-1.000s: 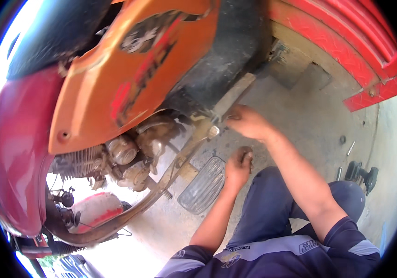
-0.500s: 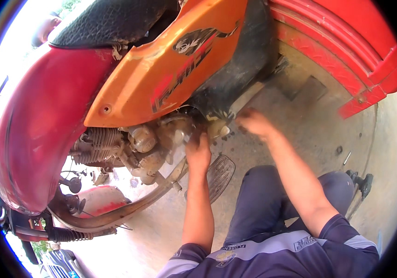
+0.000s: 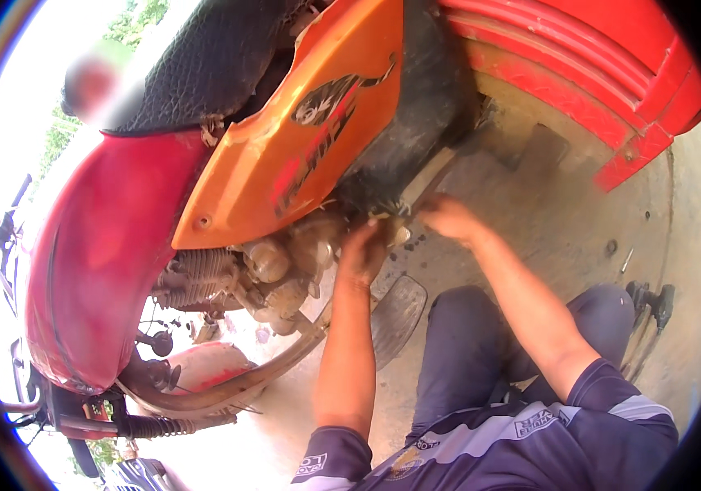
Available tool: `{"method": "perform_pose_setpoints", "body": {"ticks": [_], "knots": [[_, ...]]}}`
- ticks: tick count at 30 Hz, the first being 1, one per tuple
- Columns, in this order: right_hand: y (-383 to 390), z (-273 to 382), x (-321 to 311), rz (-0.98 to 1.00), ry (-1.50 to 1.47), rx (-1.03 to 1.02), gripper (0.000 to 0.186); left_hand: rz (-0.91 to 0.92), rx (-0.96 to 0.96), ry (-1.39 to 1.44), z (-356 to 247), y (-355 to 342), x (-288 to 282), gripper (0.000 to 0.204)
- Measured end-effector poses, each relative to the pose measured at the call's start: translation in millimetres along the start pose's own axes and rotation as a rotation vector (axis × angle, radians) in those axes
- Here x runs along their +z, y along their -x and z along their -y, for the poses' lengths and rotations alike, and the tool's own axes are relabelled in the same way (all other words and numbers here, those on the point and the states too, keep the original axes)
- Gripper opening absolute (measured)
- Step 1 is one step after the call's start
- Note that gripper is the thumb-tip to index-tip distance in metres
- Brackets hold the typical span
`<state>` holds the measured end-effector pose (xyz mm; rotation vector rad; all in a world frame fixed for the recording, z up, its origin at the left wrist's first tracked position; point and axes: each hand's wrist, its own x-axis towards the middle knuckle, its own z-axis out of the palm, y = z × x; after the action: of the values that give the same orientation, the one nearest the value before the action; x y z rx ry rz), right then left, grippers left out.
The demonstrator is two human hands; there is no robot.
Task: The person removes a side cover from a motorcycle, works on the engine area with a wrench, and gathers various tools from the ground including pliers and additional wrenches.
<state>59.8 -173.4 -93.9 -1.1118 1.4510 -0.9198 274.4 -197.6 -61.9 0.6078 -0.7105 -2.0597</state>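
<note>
My left hand (image 3: pixel 362 252) is up against the lower rear of a dusty motorcycle engine (image 3: pixel 289 255). Its fingers are bent around small parts there, and I cannot make out what they grip. Just right of it, my right hand (image 3: pixel 449 219) is closed, fingertips pressed together beside a pale metal piece (image 3: pixel 400 236). Whatever it pinches is too small or blurred to name. Above both hands are an orange side panel (image 3: pixel 305 151) and a black cover (image 3: pixel 416 114).
A red fuel tank (image 3: pixel 93 254) and black seat (image 3: pixel 211 61) fill the left. A curved tube (image 3: pixel 236 378) and ribbed foot pedal (image 3: pixel 402 315) lie low near my left forearm. Red metal bodywork (image 3: pixel 563 69) stands at upper right. A small rod (image 3: pixel 627 260) and black tool (image 3: pixel 660 307) rest on the floor.
The whole view has shifted slightly, with the motorcycle now further right at the left side. My left hand has turned and risen a little toward the pale metal piece; my right hand stays close by.
</note>
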Motion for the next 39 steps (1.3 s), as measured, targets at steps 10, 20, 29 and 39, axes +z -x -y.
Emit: {"method": "perform_pose_setpoints", "body": {"ticks": [10, 20, 29, 39], "knots": [[-0.7, -4.8, -2.7, -0.015, -0.067, -0.048, 0.046, -0.243, -0.044, -0.402, 9.4, -32.2, -5.8, 0.034], [3.1, 0.9, 3.7, -0.015, 0.011, -0.098, 0.047, -0.143, -0.196, -0.057, -1.7, -33.0, -47.1, 0.02], [1.9, 6.1, -4.4, -0.016, 0.235, -0.042, 0.045, -0.16, -0.087, 0.083, 2.8, -29.1, -20.5, 0.032], [3.6, 6.8, -8.1, 0.013, 0.255, -0.001, 0.045, -0.399, -0.019, 0.302, 24.1, -34.8, -13.9, 0.042]]}}
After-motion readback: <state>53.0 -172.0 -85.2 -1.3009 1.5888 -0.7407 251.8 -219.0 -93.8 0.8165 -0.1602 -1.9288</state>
